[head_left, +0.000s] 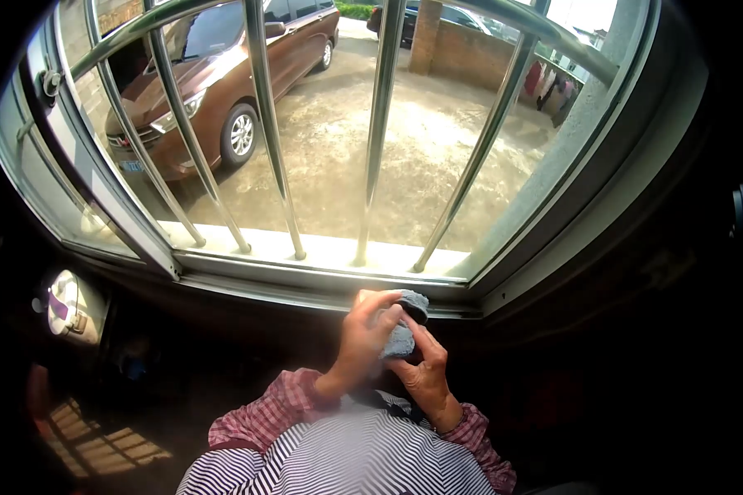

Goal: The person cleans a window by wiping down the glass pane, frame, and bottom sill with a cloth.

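Note:
Both hands are closed on a grey-blue fuzzy piece (399, 341), held up in front of the window's lower frame. My left hand (361, 337) grips it from the left, its fingers bent over the upper part. From the right and below, my right hand (427, 373) pinches the lower part with thumb and fingers. The upper end (415, 302) sticks out beyond the fingertips, with a dark area under it. The fingers cover the middle, so I cannot tell whether it is one piece or two.
A window frame (322, 279) with metal bars (377, 132) stands just ahead. Outside are a brown car (206, 91) and a concrete yard. A white-lidded container (68, 304) is at the left. Sunlight falls on the floor at lower left; the right side is dark.

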The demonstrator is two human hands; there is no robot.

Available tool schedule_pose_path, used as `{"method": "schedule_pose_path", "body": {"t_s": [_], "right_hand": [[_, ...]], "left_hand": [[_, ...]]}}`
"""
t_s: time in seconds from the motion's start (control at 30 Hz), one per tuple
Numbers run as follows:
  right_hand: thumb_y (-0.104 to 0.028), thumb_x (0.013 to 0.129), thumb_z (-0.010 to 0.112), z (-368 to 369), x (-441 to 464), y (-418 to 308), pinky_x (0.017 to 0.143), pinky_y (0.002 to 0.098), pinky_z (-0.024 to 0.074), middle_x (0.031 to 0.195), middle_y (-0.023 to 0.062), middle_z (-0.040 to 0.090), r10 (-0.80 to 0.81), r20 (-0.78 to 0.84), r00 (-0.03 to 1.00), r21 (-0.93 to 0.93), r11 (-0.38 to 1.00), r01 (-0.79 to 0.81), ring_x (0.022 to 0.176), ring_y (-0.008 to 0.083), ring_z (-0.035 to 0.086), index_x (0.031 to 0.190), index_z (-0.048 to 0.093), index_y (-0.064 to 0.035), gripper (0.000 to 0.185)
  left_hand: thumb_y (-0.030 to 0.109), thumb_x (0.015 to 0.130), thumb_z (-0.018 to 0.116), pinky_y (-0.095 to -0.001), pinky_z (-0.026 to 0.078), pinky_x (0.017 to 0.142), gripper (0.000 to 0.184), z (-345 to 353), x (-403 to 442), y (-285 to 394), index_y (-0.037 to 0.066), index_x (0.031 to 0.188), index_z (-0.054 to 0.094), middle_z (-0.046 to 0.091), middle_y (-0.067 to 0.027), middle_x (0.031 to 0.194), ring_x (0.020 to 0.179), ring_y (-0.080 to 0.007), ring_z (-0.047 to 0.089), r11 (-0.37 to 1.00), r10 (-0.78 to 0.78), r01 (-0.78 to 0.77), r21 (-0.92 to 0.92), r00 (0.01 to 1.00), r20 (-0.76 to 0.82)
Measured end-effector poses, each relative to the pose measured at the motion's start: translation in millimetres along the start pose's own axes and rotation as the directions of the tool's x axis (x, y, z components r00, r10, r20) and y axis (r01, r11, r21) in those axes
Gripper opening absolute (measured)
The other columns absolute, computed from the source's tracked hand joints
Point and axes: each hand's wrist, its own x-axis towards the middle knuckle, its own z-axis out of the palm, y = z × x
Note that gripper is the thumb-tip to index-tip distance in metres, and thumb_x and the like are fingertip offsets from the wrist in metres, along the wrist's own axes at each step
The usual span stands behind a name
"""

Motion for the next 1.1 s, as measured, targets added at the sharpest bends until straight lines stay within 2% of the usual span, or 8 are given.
{"method": "schedule_pose_path", "body": {"t_s": [0.13, 0.2, 0.33, 0.43, 0.5, 0.67, 0.77, 1.1], "right_hand": [[0.004, 0.075, 0.076, 9, 0, 0, 0.076, 0.0341, 0.057, 0.096, 0.0198, 0.072, -0.091, -0.212, 0.973, -0.121, 0.99, 0.066, 0.083, 0.0274, 0.072, 0.123, 0.066, 0.0014, 0.049], [0.005, 0.077, 0.074, 7, -4, -2, 0.075, 0.0334, 0.0565, 0.097, 0.0193, 0.072, -0.082, -0.232, 0.969, -0.168, 0.985, 0.043, 0.084, 0.0265, 0.072, 0.122, 0.067, 0.0014, 0.046], [0.005, 0.084, 0.071, 6, -3, -15, 0.076, 0.0301, 0.0553, 0.1, 0.0169, 0.073, -0.041, -0.36, 0.932, -0.169, 0.985, -0.022, 0.088, 0.0213, 0.071, 0.121, 0.067, 0.0032, 0.038], [0.005, 0.087, 0.069, 7, 2, -29, 0.083, 0.0281, 0.0548, 0.106, 0.0151, 0.073, 0.019, -0.466, 0.885, -0.097, 0.993, -0.073, 0.095, 0.0182, 0.07, 0.122, 0.066, 0.0058, 0.035], [0.006, 0.088, 0.068, 15, 7, -39, 0.086, 0.0275, 0.054, 0.108, 0.014, 0.073, 0.036, -0.489, 0.871, -0.031, 0.998, -0.059, 0.097, 0.0169, 0.069, 0.124, 0.065, 0.0063, 0.036], [0.007, 0.087, 0.065, 43, 11, -53, 0.09, 0.0267, 0.0523, 0.113, 0.0116, 0.072, 0.161, -0.304, 0.939, 0.205, 0.974, -0.101, 0.102, 0.0154, 0.066, 0.126, 0.064, 0.0072, 0.039], [0.007, 0.087, 0.065, 53, 10, -49, 0.089, 0.0265, 0.0526, 0.112, 0.0115, 0.072, 0.184, -0.322, 0.929, 0.235, 0.966, -0.11, 0.101, 0.0156, 0.067, 0.126, 0.064, 0.0067, 0.039], [-0.002, 0.093, 0.064, 24, -6, -38, 0.087, 0.0274, 0.0547, 0.104, 0.011, 0.074, 0.339, -0.408, 0.848, 0.293, 0.928, -0.23, 0.094, 0.0161, 0.069, 0.122, 0.068, 0.0051, 0.031]], "left_hand": [[0.022, 0.094, 0.069, -0.0267, 0.045, 0.094, 0.034, -11, 5, -4, 0.0, 0.12, 0.066, 0.058, -0.0036, 0.11, 0.105, -0.012, 0.055, 1.0, 0.012, -0.014, 0.024, 0.994, 0.106], [0.017, 0.093, 0.071, -0.0265, 0.047, 0.092, 0.035, -19, 8, -6, 0.0, 0.123, 0.064, 0.062, -0.0035, 0.113, 0.105, -0.0116, 0.057, 0.998, 0.005, -0.017, 0.064, 0.982, 0.188], [0.011, 0.095, 0.067, -0.0268, 0.049, 0.095, 0.038, -47, 11, -5, 0.001, 0.131, 0.059, 0.065, -0.0052, 0.119, 0.106, -0.0101, 0.059, 0.895, -0.256, 0.375, -0.241, 0.875, 0.411], [0.01, 0.094, 0.069, -0.0266, 0.049, 0.094, 0.04, -68, 11, -10, 0.0, 0.132, 0.059, 0.065, -0.0048, 0.118, 0.106, -0.0093, 0.059, 0.926, -0.186, 0.326, -0.189, 0.831, 0.524], [0.012, 0.091, 0.072, -0.0311, 0.047, 0.099, 0.048, -81, 8, -24, -0.001, 0.134, 0.055, 0.06, -0.0082, 0.126, 0.116, -0.0156, 0.056, 0.949, -0.218, 0.309, -0.065, 0.791, 0.571], [0.011, 0.076, 0.08, -0.0383, 0.04, 0.11, 0.066, -100, 20, -14, 0.001, 0.136, 0.055, 0.056, -0.0157, 0.136, 0.128, -0.0282, 0.054, 0.918, 0.171, -0.324, 0.228, 0.843, 0.51], [0.011, 0.076, 0.079, -0.0409, 0.039, 0.112, 0.067, -109, 22, -26, 0.001, 0.137, 0.055, 0.054, -0.0181, 0.139, 0.13, -0.0329, 0.052, 0.947, 0.131, -0.28, 0.156, 0.782, 0.61], [0.003, 0.089, 0.068, -0.0273, 0.052, 0.09, 0.033, -119, 20, -16, -0.002, 0.122, 0.064, 0.072, -0.0083, 0.108, 0.1, -0.0141, 0.065, 0.985, -0.172, 0.118, 0.129, 0.776, 0.607]]}}
